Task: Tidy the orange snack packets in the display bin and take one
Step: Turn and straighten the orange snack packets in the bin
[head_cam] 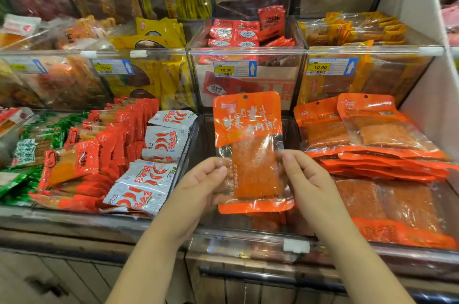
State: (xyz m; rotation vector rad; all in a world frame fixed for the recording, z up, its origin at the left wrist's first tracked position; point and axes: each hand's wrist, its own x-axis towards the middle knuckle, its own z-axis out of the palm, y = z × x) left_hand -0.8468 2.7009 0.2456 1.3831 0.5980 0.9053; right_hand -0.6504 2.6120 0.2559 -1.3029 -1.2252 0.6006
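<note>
An orange snack packet (248, 134) with white lettering and a clear window stands upright in front of me, above the clear display bin (248, 241). My left hand (206, 182) pinches its lower left edge and my right hand (305, 179) pinches its lower right edge. More orange packets (372, 152) lie stacked in the right part of the same bin, two propped upright at the back. A few more orange packets (270, 221) show low in the bin under the held one.
Left of the bin lie white chilli packets (154, 174), red packets (116, 139) and green ones (29, 149). Behind, a raised row of clear bins (248, 51) carries price tags reading 10.90. A white wall (432, 105) closes the right side.
</note>
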